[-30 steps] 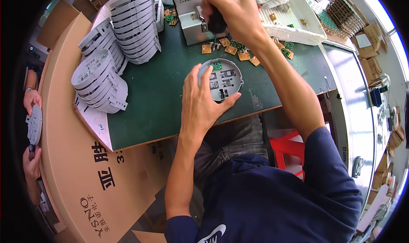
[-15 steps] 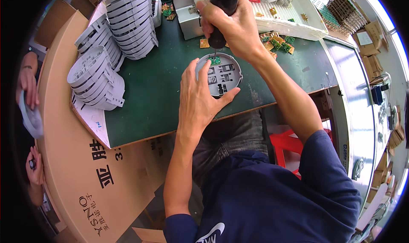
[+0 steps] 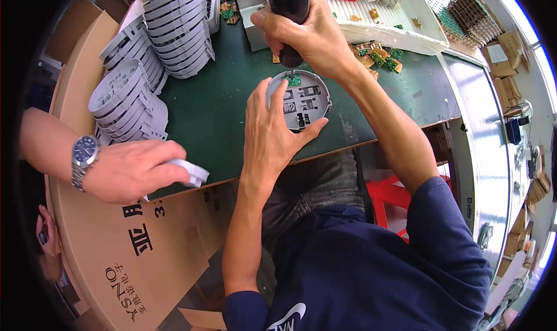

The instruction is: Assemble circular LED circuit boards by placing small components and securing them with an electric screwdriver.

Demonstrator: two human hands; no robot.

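Note:
My right hand [image 3: 310,32] is wrapped round a black electric screwdriver [image 3: 289,6], held upright with its bit pointing down. The bit meets a small green circuit board [image 3: 293,80] at the far edge inside a round grey plastic housing [image 3: 316,107]. My left hand [image 3: 270,116] grips the housing's left and near rim, thumb and fingers spread round it, pressing it to the green table. Black parts sit in the slots of the housing. From the left, a co-worker's hand [image 3: 130,168] with a wristwatch holds a grey plastic part [image 3: 194,171] over the table's near left edge.
Stacked grey housings [image 3: 177,32] stand at the back left, with a shorter stack [image 3: 130,107] in front. Loose small circuit boards [image 3: 377,58] lie right of my right hand, beside a white foam tray [image 3: 400,38]. A metal box [image 3: 249,26] stands behind; a red stool [image 3: 389,200] is below.
The co-worker's arm has reached in from the left with the grey part. My screwdriver has shifted slightly left at its top; my left hand stays on the housing.

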